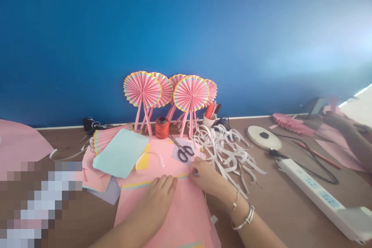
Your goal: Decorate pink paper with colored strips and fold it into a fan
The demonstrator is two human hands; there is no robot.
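Note:
My left hand [162, 190] lies on a pink paper sheet [186, 217], fingers flat just below its yellow and blue striped top edge. At the right end of that edge, my right hand [202, 174] has its fingers curled and pinched on the paper; the fingertips are partly hidden. A bracelet and bangles circle the right wrist. Just beyond this hand are black-handled scissors [185, 153] on a small lilac paper. A light blue paper [121, 154] rests over pleated pink paper [109, 137] to the left. A white strip [151, 154] curves over the paper behind my hands.
Pink pleated paper fans [142, 89] stand against the blue wall, behind an orange thread spool [162, 128]. White curled strips [223, 147] are heaped on the right, near a power strip [316, 193] and a round white device [264, 138]. Another person's arm [348, 131] reaches in at far right.

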